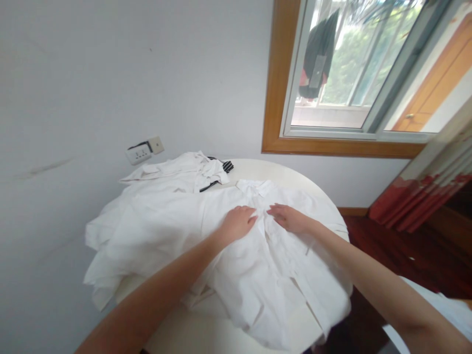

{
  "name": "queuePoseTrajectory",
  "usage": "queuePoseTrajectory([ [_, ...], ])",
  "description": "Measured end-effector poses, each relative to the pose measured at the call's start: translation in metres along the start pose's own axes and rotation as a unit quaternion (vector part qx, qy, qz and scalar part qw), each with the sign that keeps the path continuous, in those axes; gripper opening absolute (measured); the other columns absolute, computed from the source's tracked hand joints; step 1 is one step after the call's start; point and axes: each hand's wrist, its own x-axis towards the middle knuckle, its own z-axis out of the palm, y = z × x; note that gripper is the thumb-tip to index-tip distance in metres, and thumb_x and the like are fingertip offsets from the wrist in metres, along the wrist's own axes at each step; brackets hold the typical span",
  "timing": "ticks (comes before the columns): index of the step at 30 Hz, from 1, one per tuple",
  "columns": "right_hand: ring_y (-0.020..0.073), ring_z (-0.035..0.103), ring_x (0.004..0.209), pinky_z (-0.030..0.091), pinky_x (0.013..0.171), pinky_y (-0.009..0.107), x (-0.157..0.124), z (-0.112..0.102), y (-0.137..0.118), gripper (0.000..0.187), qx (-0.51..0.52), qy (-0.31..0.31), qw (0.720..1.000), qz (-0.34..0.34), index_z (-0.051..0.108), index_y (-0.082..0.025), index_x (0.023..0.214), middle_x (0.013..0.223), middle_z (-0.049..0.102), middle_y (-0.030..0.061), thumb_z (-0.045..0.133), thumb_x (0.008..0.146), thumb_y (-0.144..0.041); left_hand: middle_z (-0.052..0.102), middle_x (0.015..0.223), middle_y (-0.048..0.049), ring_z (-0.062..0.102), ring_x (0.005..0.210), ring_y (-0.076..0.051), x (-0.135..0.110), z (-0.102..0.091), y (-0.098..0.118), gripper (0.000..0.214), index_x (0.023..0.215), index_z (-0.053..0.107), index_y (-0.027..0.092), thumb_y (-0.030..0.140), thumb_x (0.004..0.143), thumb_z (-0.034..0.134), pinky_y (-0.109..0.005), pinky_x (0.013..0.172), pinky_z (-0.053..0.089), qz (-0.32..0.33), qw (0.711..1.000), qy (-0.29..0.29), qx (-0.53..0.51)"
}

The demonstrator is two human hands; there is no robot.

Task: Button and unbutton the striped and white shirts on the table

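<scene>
A white shirt [250, 270] lies spread on a round white table, its collar [254, 187] at the far side and its front opening running toward me. On the left of that opening, my left hand [239, 223] rests on the cloth with its fingers stretched out. My right hand [289, 218] touches the cloth just right of the opening, fingers slightly bent and apart. A narrow strip of shirt front shows between the two hands. The lower part of the shirt is creased and reaches the table's right edge.
More white garments [147, 221] are heaped on the left, overhanging the table [287, 169]. A black-and-white striped item [227, 166] lies behind them. A wall socket [138, 154], a wood-framed window [273, 98] and a red-and-cream curtain [416, 196] stand around the table.
</scene>
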Motion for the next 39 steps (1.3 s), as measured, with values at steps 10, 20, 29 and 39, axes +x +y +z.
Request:
queuePoseTrajectory([
  [10, 0.0252, 0.020, 0.140, 0.019, 0.111, 0.053, -0.016, 0.022, 0.001, 0.050, -0.102, 0.015, 0.995, 0.014, 0.034, -0.030, 0.142, 0.151, 0.025, 0.0054, 0.041, 0.093, -0.035, 0.037, 0.147, -0.0056, 0.030, 0.136, -0.026, -0.027, 0.022, -0.004, 0.048, 0.138, 0.040, 0.030, 0.046, 0.094, 0.031, -0.050, 0.111, 0.022, 0.011, 1.000, -0.014, -0.020],
  [20, 0.0211, 0.033, 0.135, 0.024, 0.112, 0.044, -0.030, 0.015, 0.024, 0.045, -0.004, 0.079, 0.996, -0.039, 0.049, -0.024, 0.133, 0.143, 0.042, 0.0079, 0.042, 0.093, -0.043, 0.038, 0.146, -0.0043, 0.029, 0.137, -0.024, -0.031, 0.023, -0.009, 0.042, 0.133, 0.046, 0.032, 0.040, 0.095, 0.032, -0.052, 0.111, 0.021, 0.009, 0.999, -0.015, -0.044],
  [29, 0.0184, 0.059, 0.106, 0.045, 0.096, 0.037, -0.060, -0.021, -0.041, 0.030, 0.163, 0.122, 0.978, -0.044, 0.065, -0.027, 0.112, 0.113, 0.066, 0.0039, 0.048, 0.088, -0.027, 0.069, 0.106, -0.0021, 0.056, 0.107, -0.017, -0.015, 0.018, -0.019, 0.024, 0.098, 0.069, 0.023, 0.030, 0.090, 0.048, -0.034, 0.099, 0.041, 0.057, 0.985, 0.064, -0.151],
  [39, 0.0253, 0.045, 0.125, 0.030, 0.107, 0.045, -0.063, 0.015, -0.062, 0.041, 0.063, 0.061, 0.991, -0.096, 0.063, -0.031, 0.116, 0.131, 0.055, 0.0050, 0.062, 0.080, -0.050, 0.067, 0.100, -0.0047, 0.057, 0.101, -0.018, -0.016, 0.008, -0.010, 0.020, 0.093, 0.065, 0.019, 0.022, 0.089, 0.046, -0.035, 0.095, 0.042, 0.051, 0.984, 0.068, -0.154],
])
